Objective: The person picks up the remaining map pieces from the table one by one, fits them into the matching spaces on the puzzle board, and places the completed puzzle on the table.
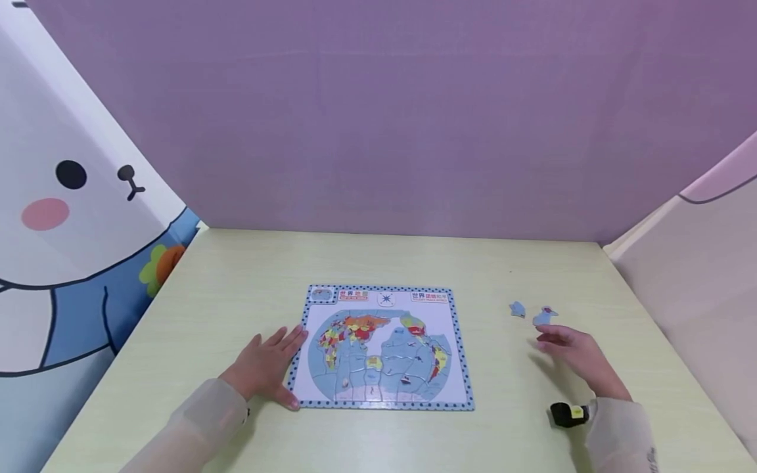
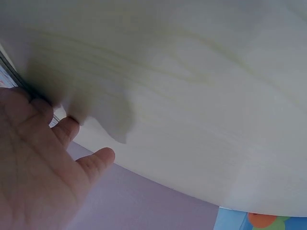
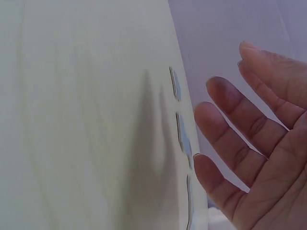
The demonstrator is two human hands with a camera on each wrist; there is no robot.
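A world map jigsaw puzzle [image 1: 384, 355] with a blue dotted border lies flat on the table. A bare white patch shows in the middle of its map. My left hand [image 1: 269, 364] rests spread along the puzzle's left edge, fingertips and thumb at the border. To the right, two loose blue puzzle pieces [image 1: 517, 309] lie on the table, one with a red spot. Just in front of them my right hand [image 1: 576, 355] hovers with loosely bent fingers, nothing between them. Three puzzle pieces [image 3: 183, 136] appear edge-on beside those fingers in the right wrist view.
The pale wood-grain table [image 1: 254, 263] reaches back to a purple panel [image 1: 378, 131]. A cartoon-printed cloth [image 1: 89, 276] borders the left side, a pale panel [image 1: 698, 282] the right. A black wrist camera [image 1: 568, 414] sits at my right cuff.
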